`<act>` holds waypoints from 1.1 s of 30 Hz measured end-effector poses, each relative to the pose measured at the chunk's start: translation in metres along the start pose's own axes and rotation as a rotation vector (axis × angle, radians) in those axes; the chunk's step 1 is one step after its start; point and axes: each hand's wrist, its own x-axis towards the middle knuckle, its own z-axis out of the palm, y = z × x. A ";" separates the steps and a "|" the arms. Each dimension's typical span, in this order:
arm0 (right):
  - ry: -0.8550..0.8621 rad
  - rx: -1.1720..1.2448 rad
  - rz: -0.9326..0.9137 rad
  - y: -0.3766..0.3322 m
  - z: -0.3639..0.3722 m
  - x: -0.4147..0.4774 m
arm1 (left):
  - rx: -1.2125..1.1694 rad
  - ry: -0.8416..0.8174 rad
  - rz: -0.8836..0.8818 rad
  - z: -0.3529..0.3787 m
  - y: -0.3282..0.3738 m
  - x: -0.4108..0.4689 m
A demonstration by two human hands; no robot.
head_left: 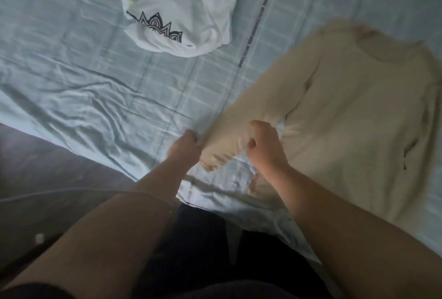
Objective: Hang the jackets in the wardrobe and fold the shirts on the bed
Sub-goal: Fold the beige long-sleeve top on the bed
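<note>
A cream long-sleeved shirt (346, 107) lies spread flat on the right side of the bed, its neck towards the far right. One sleeve stretches down to the left, towards me. My left hand (185, 146) grips that sleeve near the cuff. My right hand (264, 145) pinches the same sleeve higher up, close to the armpit. A crumpled white shirt (181, 9) with a dark pointed print lies apart at the top centre of the bed.
The bed is covered by a wrinkled pale blue checked sheet (83, 71). Its near edge runs diagonally from the left to the bottom centre. Dark floor (35, 167) shows at the lower left. My dark clothing fills the bottom middle.
</note>
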 end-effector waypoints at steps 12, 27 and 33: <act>0.020 -0.393 -0.174 -0.112 0.012 0.061 | -0.669 -0.214 0.246 -0.160 -0.007 0.047; 0.030 -0.434 -0.182 -0.151 0.068 0.101 | -1.085 -0.024 0.084 -0.171 -0.044 0.082; -0.072 -0.528 -0.173 -0.119 0.107 0.104 | -0.547 0.059 -0.089 -0.138 -0.047 0.117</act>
